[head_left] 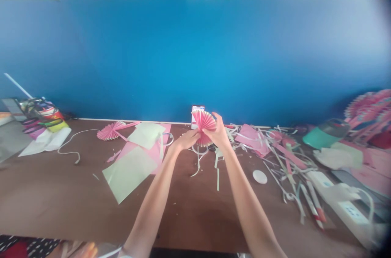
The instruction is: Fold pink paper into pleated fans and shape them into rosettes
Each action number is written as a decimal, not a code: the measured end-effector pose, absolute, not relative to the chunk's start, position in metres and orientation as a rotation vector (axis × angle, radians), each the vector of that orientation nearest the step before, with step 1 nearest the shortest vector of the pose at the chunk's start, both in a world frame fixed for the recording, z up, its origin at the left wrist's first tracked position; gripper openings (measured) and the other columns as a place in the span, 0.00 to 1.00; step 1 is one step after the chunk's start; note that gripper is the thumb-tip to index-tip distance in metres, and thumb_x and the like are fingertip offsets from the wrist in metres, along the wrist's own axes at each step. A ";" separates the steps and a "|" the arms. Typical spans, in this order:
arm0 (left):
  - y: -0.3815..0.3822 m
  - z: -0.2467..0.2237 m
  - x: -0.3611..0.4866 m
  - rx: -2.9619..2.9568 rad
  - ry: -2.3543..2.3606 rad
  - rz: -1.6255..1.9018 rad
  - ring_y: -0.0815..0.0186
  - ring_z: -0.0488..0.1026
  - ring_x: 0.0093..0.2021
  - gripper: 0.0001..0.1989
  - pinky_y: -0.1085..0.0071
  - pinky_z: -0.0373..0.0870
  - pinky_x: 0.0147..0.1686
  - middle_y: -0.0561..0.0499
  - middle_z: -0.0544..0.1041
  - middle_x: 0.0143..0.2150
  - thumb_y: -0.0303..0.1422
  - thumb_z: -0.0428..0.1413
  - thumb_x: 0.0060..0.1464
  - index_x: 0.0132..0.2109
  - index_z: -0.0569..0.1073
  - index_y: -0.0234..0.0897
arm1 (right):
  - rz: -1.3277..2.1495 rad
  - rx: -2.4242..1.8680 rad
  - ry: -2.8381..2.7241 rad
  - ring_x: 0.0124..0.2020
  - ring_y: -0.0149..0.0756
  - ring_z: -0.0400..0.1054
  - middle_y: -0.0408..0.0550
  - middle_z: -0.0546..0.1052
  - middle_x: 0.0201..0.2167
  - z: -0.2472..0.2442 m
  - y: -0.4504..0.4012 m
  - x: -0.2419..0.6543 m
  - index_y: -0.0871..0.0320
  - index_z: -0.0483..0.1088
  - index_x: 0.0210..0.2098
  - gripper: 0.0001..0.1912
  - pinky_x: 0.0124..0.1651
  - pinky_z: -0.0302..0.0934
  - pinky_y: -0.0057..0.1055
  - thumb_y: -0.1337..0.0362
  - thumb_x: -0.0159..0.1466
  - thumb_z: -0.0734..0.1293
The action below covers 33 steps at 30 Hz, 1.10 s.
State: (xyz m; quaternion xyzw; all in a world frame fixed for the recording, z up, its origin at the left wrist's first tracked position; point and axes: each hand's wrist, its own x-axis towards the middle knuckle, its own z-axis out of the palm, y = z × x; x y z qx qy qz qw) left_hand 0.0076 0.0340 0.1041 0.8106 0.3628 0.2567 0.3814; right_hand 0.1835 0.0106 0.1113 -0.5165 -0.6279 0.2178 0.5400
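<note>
Between my two hands is a pleated pink paper fan [204,120], opened out to a round shape and raised above the brown table. My left hand [188,139] grips its left lower edge with fingers and thumb. On the other side, my right hand [218,132] holds the fan with its thumb across the pleats and its fingers up behind the right rim. A phone [195,111] stands upright behind the fan, partly covered by it. Thin white paper strips [198,161] lie on the table below my hands.
Left of my arms lie another pink fan [110,132] and pale green sheets [131,172]. To the right are paper scraps [253,138], a white disc [260,176], markers [312,205] and a power strip [339,201]. A blue partition [183,54] bounds the table's back.
</note>
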 end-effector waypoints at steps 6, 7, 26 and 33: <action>0.030 0.110 0.006 2.046 0.972 0.772 0.58 0.73 0.43 0.27 0.67 0.65 0.44 0.44 0.77 0.43 0.49 0.38 0.62 0.43 0.74 0.35 | 0.594 -1.244 -1.517 0.60 0.51 0.60 0.55 0.61 0.62 0.112 0.011 0.192 0.54 0.54 0.63 0.40 0.58 0.59 0.46 0.60 0.53 0.70; 0.030 0.110 0.006 2.052 0.986 0.762 0.58 0.73 0.42 0.28 0.67 0.65 0.43 0.44 0.77 0.42 0.50 0.37 0.62 0.42 0.74 0.34 | 0.605 -1.261 -1.521 0.59 0.52 0.61 0.55 0.63 0.61 0.112 0.011 0.194 0.54 0.55 0.62 0.40 0.58 0.59 0.46 0.60 0.53 0.71; 0.032 0.112 0.010 1.888 1.053 0.743 0.53 0.69 0.54 0.24 0.63 0.64 0.51 0.44 0.75 0.54 0.47 0.45 0.61 0.49 0.75 0.36 | 0.700 -1.216 -1.480 0.58 0.47 0.61 0.53 0.62 0.61 0.106 0.016 0.200 0.53 0.57 0.61 0.40 0.58 0.59 0.45 0.62 0.51 0.72; 0.034 0.113 0.004 1.762 0.782 0.678 0.57 0.73 0.47 0.23 0.63 0.66 0.47 0.43 0.78 0.48 0.48 0.51 0.57 0.50 0.76 0.36 | 0.751 -1.172 -1.515 0.50 0.46 0.67 0.53 0.68 0.54 0.115 0.007 0.199 0.50 0.54 0.63 0.42 0.51 0.64 0.46 0.61 0.53 0.73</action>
